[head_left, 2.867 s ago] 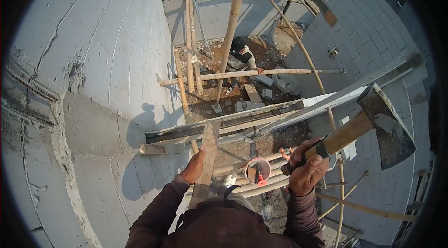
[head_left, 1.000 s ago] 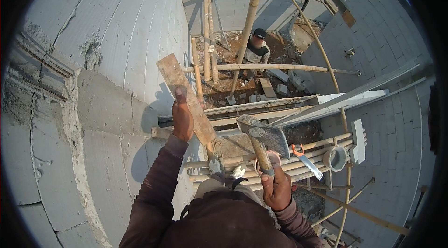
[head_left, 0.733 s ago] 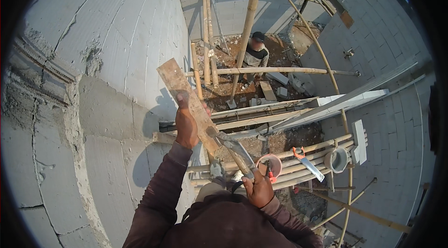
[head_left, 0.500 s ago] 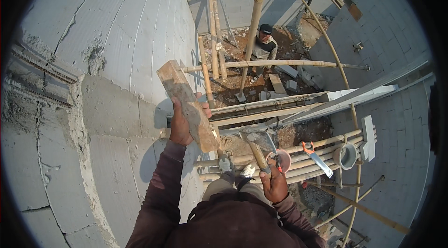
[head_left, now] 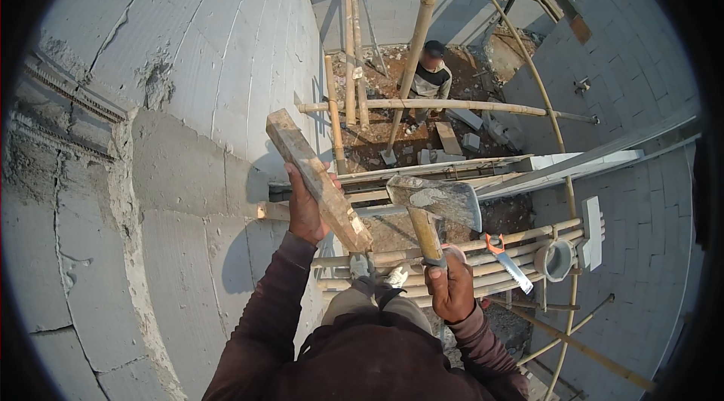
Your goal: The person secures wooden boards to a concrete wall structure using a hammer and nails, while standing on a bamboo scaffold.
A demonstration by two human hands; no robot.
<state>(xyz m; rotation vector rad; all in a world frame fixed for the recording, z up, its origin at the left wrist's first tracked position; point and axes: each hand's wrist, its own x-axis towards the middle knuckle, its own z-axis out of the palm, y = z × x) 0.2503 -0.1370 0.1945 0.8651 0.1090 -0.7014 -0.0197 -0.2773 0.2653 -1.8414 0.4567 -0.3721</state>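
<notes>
In my left hand (head_left: 306, 208) is a short, thick piece of timber (head_left: 313, 178), smeared grey and pale at its near end. The fingers are wrapped round its middle; it slants from far left to near right, beside the block wall. My right hand (head_left: 450, 289) is closed on a broad-bladed tool. This tool has a short wooden handle (head_left: 425, 233) and a wide grey metal blade (head_left: 436, 199) caked with mortar. The blade lies past the handle, to the far side; how the two join is hidden. A pink bucket (head_left: 455, 252) shows partly behind the right hand.
Below me lies a platform of bamboo poles (head_left: 403, 256) with my shoes on it. A handsaw (head_left: 507, 261) and a grey bucket (head_left: 556, 259) rest to the right. A block wall (head_left: 188, 175) rises at left. Beyond the formwork (head_left: 445, 171), a person (head_left: 430, 76) stands among rubble.
The timber has tilted and shifted slightly right in my left hand. My right hand has turned the broad-bladed tool so its blade swings up and outward, showing its mortar-caked face.
</notes>
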